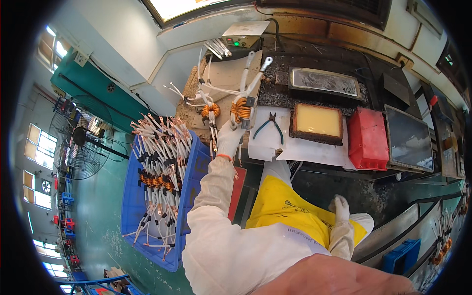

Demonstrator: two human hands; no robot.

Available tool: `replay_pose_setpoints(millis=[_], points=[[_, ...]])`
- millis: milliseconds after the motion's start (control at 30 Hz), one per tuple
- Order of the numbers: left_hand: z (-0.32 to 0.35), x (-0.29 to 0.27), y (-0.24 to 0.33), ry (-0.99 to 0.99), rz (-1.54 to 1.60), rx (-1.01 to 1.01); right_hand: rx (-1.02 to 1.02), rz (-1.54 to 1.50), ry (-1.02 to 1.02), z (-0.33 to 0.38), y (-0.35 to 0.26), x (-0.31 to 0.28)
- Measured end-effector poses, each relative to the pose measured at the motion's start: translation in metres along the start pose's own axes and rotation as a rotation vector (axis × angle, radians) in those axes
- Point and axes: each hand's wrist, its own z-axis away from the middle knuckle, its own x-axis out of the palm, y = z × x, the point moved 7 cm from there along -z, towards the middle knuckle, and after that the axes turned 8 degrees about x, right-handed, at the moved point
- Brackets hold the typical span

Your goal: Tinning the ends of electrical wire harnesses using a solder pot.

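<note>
My left hand (229, 139), in a white glove, grips a copper-wound ring coil (240, 110) by its lower side, above the front edge of the bench. Thick white leads (250, 78) with metal lug ends rise from this coil, and dark blocks sit at its side. A second copper coil (210, 110) with white leads lies on the bench just left of it. My right hand (339, 207), also gloved, rests by my thigh at the yellow apron (280, 201). Its fingers are curled in, with nothing visible in them.
A blue crate (130, 196) full of similar coils stands at left. On the bench are green-handled pliers (269, 129), a tray of pale yellow liquid (318, 121), a grey-surfaced rectangular pot (324, 82), a red bin (366, 137) and a control box (241, 42). A fan (81, 137) stands far left.
</note>
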Motion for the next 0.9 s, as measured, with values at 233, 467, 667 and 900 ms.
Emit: replay_pose_setpoints(millis=[233,467,667,900], points=[[0.058,0.011,0.068,0.022,-0.346,0.311,-0.376,-0.062,-0.01,0.128,-0.191,0.053],[0.124,0.059,0.161,-0.055,-0.692,0.933,-1.034,0.071,0.02,0.257,-0.309,0.032],[0.178,0.101,0.195,-0.18,-0.676,1.255,-0.571,0.118,-0.217,0.218,-0.298,0.028],[0.209,0.13,0.195,-0.314,-0.591,1.37,-0.773,-0.274,-0.331,0.203,-0.263,0.024]])
